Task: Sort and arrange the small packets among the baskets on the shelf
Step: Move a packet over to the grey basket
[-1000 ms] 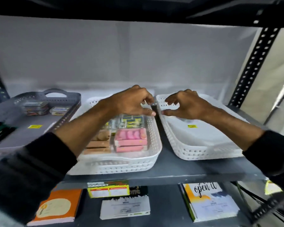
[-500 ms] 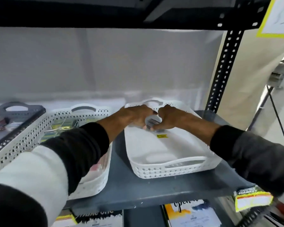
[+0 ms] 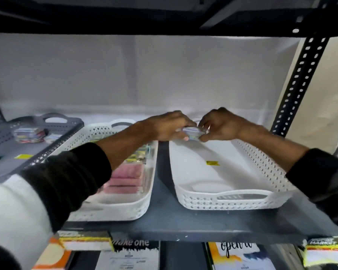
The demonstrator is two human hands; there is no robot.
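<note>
Three baskets stand side by side on the dark shelf point(image 3: 164, 217). The right white basket point(image 3: 222, 199) holds only a yellow sticker on its floor. My left hand point(image 3: 168, 126) and my right hand point(image 3: 220, 124) meet over its far end, both pinching one small clear packet point(image 3: 191, 131) between them. The middle white basket point(image 3: 137, 203) carries pink packets point(image 3: 125, 178) and green-yellow ones farther back, partly hidden by my left forearm. The grey basket point(image 3: 47, 133) at the left holds a few small colourful packets point(image 3: 30, 133).
A perforated black upright point(image 3: 299, 82) frames the shelf's right side, and a dark shelf board runs overhead. Booklets and notebooks point(image 3: 236, 254) lie on the lower shelf. Yellow price labels point(image 3: 86, 239) hang on the shelf's front edge. A white backing sheet closes the rear.
Both hands have gone from the gap between the white baskets to the right basket's far end, carrying the small packet. The view has shifted, so all three baskets show again.
</note>
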